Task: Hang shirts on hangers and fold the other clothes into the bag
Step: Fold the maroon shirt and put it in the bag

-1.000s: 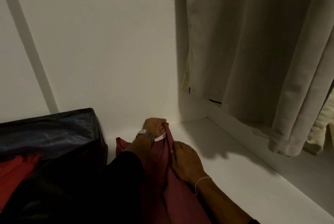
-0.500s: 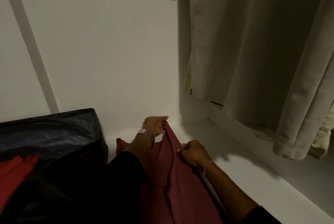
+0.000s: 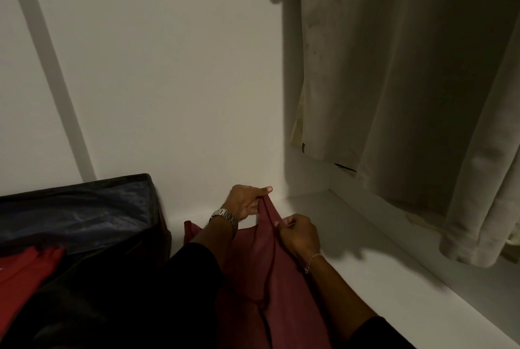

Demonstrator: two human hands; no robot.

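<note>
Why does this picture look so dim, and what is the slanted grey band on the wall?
Head view: dim light, coming from the left, so the hanging beige garment and the right hand cast shadows to the right; the dark bag loses detail. The slanted band looks like a soft shadow. Straight edges bend slightly from the wide lens.

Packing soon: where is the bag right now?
In the head view, the dark bag sits lower left against the white wall, open, just left of the left hand.
</note>
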